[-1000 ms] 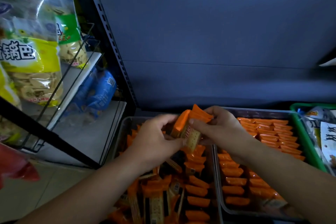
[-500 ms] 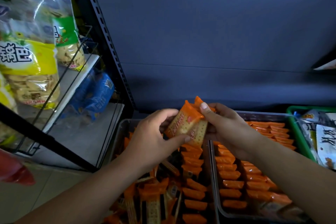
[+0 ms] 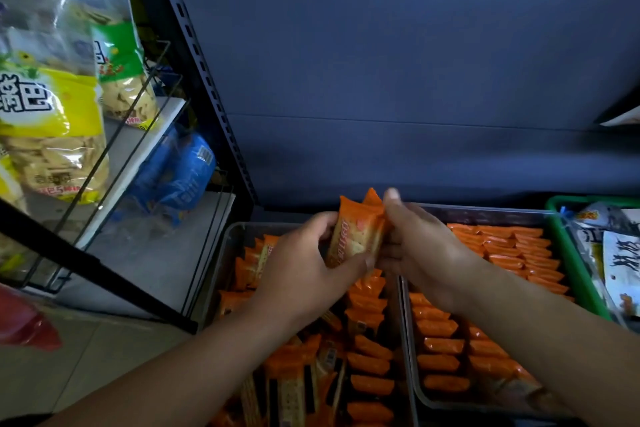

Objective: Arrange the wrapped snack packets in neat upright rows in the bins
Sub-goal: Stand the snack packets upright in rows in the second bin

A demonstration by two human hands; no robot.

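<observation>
**Step in hand: squaring a small stack of packets w/ both hands before placing.**

Fingers (image 3: 325, 220) of the L hand (image 3: 304, 263) curl round the left side of the held packets (image 3: 356, 232), thumb across the lower end. Fingers (image 3: 392, 202) of the R hand (image 3: 422, 250) pinch the right side and top. Both hands hold the same stack, approx. upright, above the far right corner of the left bin (image 3: 232, 239). Count in the stack: cannot tell. In the left bin, one upright row runs along the right edge; the loose packets (image 3: 304, 381) toward the near edge lie jumbled. The right bin (image 3: 485, 212) holds neat rows (image 3: 512, 248). Judgement: left bin part done. Next move calls for keeping the stack aligned, lowering it on edge at the far end of the row, and pressing it snug.
</observation>
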